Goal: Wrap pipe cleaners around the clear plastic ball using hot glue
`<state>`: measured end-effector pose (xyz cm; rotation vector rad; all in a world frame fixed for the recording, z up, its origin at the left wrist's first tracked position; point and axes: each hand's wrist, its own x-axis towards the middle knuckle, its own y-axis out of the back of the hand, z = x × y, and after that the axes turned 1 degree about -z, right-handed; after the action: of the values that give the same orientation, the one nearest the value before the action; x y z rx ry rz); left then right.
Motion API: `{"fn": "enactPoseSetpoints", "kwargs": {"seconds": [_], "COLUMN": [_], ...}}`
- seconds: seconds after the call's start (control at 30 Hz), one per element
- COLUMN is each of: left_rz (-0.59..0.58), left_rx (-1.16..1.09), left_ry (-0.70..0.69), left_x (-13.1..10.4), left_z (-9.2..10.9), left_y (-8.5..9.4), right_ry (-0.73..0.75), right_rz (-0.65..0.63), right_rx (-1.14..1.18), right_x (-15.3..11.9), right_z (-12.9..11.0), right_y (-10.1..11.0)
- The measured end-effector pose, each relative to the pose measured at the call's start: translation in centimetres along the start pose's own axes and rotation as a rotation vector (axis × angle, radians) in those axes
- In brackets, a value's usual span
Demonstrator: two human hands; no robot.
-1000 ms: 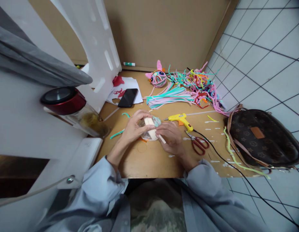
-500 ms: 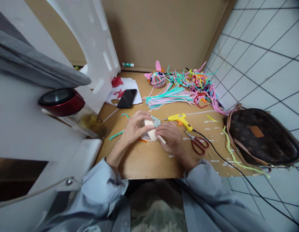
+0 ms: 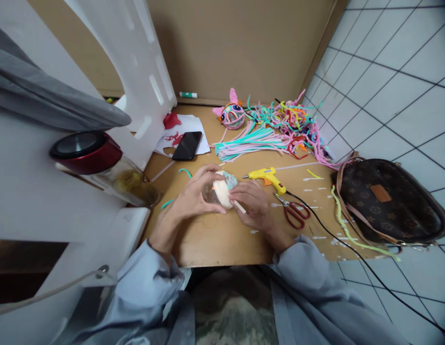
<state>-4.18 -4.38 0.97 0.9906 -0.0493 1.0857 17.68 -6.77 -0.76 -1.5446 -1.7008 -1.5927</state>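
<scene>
My left hand (image 3: 197, 194) is curled around a clear ball (image 3: 209, 191), its thumb below and its fingers over the top. A cream pipe cleaner band (image 3: 222, 192) wraps round the ball, and pale blue (image 3: 231, 180) shows on its far right side. My right hand (image 3: 251, 202) presses its fingertips against the ball's right side and pinches a cream pipe cleaner, whose short end (image 3: 240, 207) sticks out below the fingers. Part of the ball is hidden by both hands. A yellow hot glue gun (image 3: 263, 176) lies just beyond my right hand, with red-handled scissors (image 3: 293, 212) beside it.
A pink-eared ball figure (image 3: 232, 115), pink and turquoise pipe cleaners (image 3: 249, 143) and a tangled heap (image 3: 290, 120) lie at the back. A phone (image 3: 187, 145) rests on paper. A glass bottle (image 3: 136, 187) stands left, a brown bag (image 3: 394, 201) right. The glue gun's cord (image 3: 337, 242) runs rightward.
My left thumb has moved from the cream band to the ball's lower edge, and the left hand is opened wider around it. The right hand stays nearly in place. The view has shifted slightly.
</scene>
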Motion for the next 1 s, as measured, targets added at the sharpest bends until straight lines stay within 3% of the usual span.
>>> {"fn": "enactPoseSetpoints", "kwargs": {"seconds": [0.13,0.43,0.83,0.9,1.0], "left_rz": [0.008,0.120,0.173,0.197,0.176], "left_rx": [0.058,0.338,0.194,0.148,0.052], "left_ry": [-0.048,-0.003,0.029,0.059,0.150], "left_x": [-0.4,-1.0,-0.8,-0.6,-0.1], "left_z": [0.0,0.4,-0.1,-0.2,0.1], "left_y": [-0.9,-3.3,-3.8,-3.5,-3.0], "right_ry": [0.011,0.022,0.038,-0.042,-0.346], "right_rz": [0.013,0.027,-0.015,0.047,0.137], "right_rx": [0.007,-0.009,-0.108,-0.212,-0.512], "right_x": [0.1,0.1,-0.5,-0.7,-0.9], "right_z": [-0.1,-0.2,0.4,1.3,3.0], "right_y": [0.1,0.1,0.1,0.4,1.7]}}
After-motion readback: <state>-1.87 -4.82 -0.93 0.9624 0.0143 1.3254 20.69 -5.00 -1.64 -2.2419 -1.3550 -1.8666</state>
